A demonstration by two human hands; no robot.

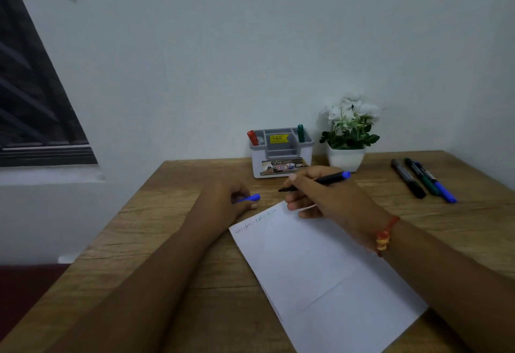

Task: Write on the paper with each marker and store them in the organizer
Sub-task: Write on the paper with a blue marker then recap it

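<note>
Two markers (300,133) sit in the organizer (281,155), three (423,180) wait aside, while the right hand (320,194) grips an uncapped blue marker (320,181) and the left hand (225,199) pinches its cap (250,198).

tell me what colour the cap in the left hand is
Blue: the cap pokes out of the left hand, clearest in the head view.

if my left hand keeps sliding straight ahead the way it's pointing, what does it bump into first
Probably the organizer. The left hand, holding the blue cap, points forward and slightly right across bare table, and the organizer stands next in that direction. Depth is hard to judge from this one view, so it might pass just left of it.
</note>
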